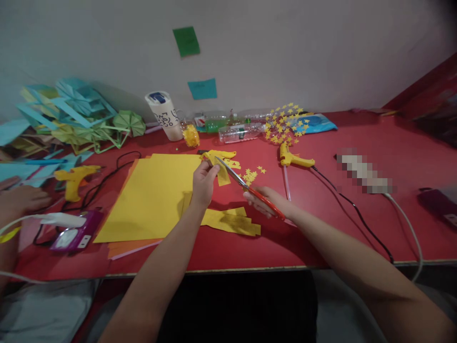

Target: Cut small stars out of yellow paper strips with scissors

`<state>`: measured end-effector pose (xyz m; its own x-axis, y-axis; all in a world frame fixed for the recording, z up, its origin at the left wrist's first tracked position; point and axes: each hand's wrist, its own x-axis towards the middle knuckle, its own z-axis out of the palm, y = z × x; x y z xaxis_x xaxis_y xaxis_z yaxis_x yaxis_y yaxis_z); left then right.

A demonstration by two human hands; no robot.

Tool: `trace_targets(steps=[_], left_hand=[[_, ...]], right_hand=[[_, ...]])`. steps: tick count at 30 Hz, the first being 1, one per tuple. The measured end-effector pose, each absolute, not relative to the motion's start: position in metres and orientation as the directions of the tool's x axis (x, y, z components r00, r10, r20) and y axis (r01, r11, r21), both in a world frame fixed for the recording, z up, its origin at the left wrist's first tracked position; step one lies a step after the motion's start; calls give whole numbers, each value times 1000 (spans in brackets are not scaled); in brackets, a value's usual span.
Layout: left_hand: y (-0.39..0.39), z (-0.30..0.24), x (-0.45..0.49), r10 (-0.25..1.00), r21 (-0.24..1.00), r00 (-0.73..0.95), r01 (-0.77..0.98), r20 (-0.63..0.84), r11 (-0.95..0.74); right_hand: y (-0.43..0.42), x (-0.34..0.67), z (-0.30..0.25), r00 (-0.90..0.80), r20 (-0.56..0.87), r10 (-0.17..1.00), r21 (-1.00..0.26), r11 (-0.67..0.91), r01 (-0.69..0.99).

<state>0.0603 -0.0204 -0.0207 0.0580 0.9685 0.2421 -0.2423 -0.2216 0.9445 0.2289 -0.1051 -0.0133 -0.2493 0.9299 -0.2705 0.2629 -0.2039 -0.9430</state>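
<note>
My left hand [203, 185] pinches a yellow paper strip [223, 176] above the red table. Red-handled scissors [264, 202] are gripped in my right hand [266, 200], their blades pointing up and left with the tips at the paper by my left fingers. Just beyond the blades lies a small pile of yellow paper stars [250, 176]. A yellow utility knife [223, 154] rests behind my left hand. Nearer to me, several cut yellow strips [232, 221] overlap beside a stack of yellow sheets [143, 195].
A yellow glue gun [294, 158] with a black cord lies right of centre; another glue gun [73, 180] is at left, near another person's hand [24, 197]. Plastic bottles [241, 132], a white tumbler [164, 116] and folded paper shapes [78, 114] line the wall. A purple power strip [76, 233] sits front left.
</note>
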Motion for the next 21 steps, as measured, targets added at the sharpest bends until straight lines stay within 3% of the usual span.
trace_targets(steps=[21], left_hand=[[-22,-19,61,970,945,78,-259,228,-201]], right_hand=[[-104,228,-19,-223,-251,942,-934,-175,312]])
